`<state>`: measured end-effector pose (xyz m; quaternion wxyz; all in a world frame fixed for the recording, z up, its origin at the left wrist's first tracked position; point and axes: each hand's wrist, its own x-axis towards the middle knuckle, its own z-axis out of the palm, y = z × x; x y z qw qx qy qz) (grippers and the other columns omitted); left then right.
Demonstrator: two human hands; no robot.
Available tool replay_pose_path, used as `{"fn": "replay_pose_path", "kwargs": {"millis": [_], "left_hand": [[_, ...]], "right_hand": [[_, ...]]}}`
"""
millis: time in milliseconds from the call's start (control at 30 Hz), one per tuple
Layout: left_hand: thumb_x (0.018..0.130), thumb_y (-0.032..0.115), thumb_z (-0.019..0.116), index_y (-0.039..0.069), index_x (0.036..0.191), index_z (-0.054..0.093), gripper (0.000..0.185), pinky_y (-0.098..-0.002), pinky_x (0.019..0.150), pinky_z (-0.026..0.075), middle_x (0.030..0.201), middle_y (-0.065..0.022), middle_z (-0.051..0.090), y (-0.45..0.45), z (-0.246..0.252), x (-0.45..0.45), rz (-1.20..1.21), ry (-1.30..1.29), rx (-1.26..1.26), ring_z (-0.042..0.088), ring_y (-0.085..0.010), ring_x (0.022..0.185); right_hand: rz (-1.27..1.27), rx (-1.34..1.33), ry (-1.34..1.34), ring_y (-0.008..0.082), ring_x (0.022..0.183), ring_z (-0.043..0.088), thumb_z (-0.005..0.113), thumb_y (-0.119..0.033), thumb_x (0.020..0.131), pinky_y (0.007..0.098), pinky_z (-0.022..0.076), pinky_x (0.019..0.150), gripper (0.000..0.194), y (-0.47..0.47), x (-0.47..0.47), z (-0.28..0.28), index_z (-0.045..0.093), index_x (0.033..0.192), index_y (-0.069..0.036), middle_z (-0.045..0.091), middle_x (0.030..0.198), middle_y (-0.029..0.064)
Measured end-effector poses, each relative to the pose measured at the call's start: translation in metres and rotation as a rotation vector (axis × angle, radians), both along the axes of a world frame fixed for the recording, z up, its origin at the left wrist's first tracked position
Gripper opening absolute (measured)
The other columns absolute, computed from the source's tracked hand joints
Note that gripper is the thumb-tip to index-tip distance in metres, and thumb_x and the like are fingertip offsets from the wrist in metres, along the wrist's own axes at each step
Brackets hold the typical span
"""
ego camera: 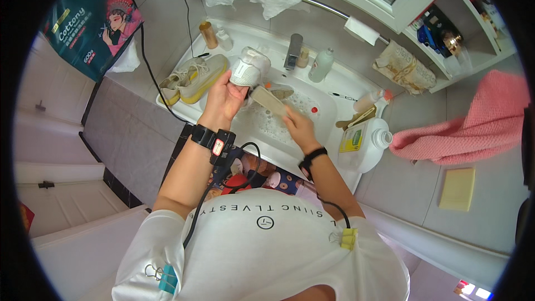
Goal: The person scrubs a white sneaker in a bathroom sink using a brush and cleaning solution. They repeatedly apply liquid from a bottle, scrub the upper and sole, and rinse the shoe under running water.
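My left hand (pixel 228 98) grips a white shoe (pixel 250 67) over the left side of the washbasin (pixel 328 102). In my right hand (pixel 301 127) is a scrubbing brush (pixel 269 100) with a flat beige back, its far end close beside the shoe. Whether the bristles touch the shoe cannot be seen. Soapy water (pixel 271 123) with bubbles stands in the basin. Behind the brush, a brownish flat object (pixel 282 93) lies partly in the water. A small red cap (pixel 314 110) is near the basin's right side.
Beige shoes (pixel 194 75) with yellow soles sit on the left ledge, beside a black cable (pixel 146 67). A faucet (pixel 294 50) and a pale green bottle (pixel 322 66) stand at the back. Rightward are an uncapped white jug (pixel 368 146), another brush (pixel 355 119) and a hanging pink towel (pixel 459 129).
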<state>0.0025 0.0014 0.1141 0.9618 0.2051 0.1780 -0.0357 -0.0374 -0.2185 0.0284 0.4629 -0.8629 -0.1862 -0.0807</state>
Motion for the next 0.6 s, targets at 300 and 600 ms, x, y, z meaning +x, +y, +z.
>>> {"fn": "replay_pose_path", "kwargs": {"millis": [300,600], "left_hand": [[0.100,0.016,0.042,-0.004,0.128,0.042,0.034,-0.0424,0.101,0.044,0.130,-0.0167,0.053,0.005,-0.012,0.004,-0.138,-0.055,0.013,0.055,-0.0294,0.117],[0.100,0.014,0.037,-0.005,0.128,0.046,0.035,-0.0426,0.105,0.042,0.128,-0.0184,0.056,0.004,-0.013,0.007,-0.081,0.011,-0.068,0.054,-0.0308,0.120]], "right_hand": [[0.000,0.056,-0.085,0.0279,0.085,0.067,0.062,-0.018,0.089,0.0340,0.0514,0.074,0.040,0.011,0.003,0.003,0.058,0.129,-0.016,0.069,0.103,0.0132],[0.040,0.402,0.022,0.0186,0.098,0.065,0.059,-0.011,0.092,0.0287,0.0486,0.085,0.037,0.010,0.007,-0.011,0.057,0.128,-0.003,0.067,0.111,0.0156]]}}
